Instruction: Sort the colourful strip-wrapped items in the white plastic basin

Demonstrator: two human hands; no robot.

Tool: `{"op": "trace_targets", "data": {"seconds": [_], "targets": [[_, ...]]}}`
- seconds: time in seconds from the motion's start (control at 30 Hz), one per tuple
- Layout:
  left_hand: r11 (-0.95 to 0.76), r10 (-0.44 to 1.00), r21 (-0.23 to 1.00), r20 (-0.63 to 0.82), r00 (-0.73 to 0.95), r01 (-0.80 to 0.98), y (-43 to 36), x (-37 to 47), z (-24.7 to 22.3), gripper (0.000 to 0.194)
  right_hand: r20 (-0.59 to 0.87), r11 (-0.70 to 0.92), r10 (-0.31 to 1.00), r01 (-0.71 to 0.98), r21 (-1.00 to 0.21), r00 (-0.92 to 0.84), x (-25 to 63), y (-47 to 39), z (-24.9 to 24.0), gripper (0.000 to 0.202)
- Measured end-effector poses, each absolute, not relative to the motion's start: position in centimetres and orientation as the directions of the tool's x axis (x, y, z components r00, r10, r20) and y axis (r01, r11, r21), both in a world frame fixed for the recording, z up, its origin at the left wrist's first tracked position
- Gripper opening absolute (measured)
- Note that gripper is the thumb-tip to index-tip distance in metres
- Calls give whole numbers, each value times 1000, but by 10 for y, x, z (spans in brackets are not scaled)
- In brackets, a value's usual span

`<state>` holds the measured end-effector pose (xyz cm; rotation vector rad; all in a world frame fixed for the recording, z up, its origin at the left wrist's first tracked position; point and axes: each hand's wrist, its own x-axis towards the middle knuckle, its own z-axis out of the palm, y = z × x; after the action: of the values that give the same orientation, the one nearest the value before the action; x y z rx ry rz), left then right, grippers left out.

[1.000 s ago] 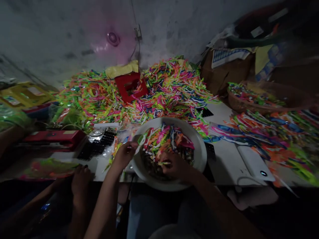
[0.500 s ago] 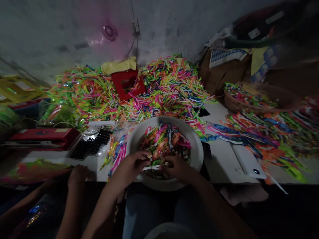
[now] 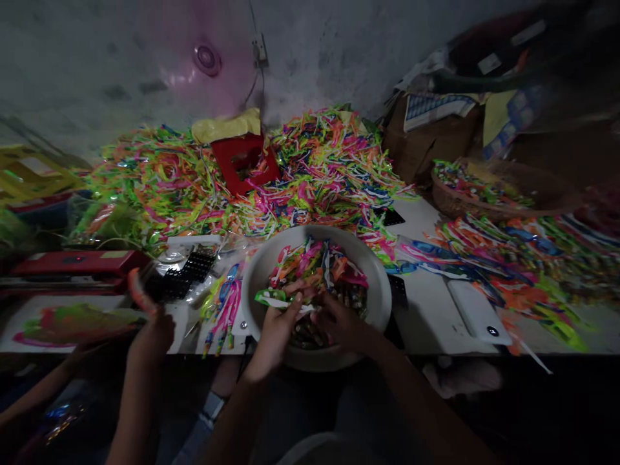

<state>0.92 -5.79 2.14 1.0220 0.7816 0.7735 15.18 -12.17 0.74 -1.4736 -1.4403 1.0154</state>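
A wide pale basin [image 3: 380, 284] at the table's front edge holds a heap of bright plastic strips [image 3: 310, 255], with several dark, tube-like ends showing low in it. My left hand [image 3: 277, 329] is over the basin's near left side, thumb on top. It is closed on a green and white plastic piece [image 3: 269, 298] that sticks out to the left. Beside it, my right hand [image 3: 341, 326] reaches into the basin with its fingers curled by the white end. Shadow hides what those right fingers hold, if anything.
A co-worker's hand [image 3: 154, 332] at left holds an orange strip [image 3: 140, 294]. Behind the basin lies a large heap of coloured strips [image 3: 334, 161] with a red plastic frame [image 3: 227, 171]. A white phone-like object [image 3: 477, 310] and a brown basket [image 3: 450, 197] are at right.
My left hand has turned thumb-up and lifted the green and white piece to the left. My right hand stays low in the basin. The co-worker's hand has raised an orange strip.
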Motion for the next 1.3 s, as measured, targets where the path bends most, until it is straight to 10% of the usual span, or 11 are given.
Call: {"op": "trace_targets", "data": {"seconds": [0.37, 1.3], "targets": [[548, 791, 708, -266, 551, -446, -48, 8, 15, 52, 106, 17, 974, 401, -916, 201, 149, -126, 7, 18], [579, 764, 719, -313, 564, -384, -47, 8, 11, 39, 165, 17, 961, 551, -835, 221, 144, -128, -2, 11]]}}
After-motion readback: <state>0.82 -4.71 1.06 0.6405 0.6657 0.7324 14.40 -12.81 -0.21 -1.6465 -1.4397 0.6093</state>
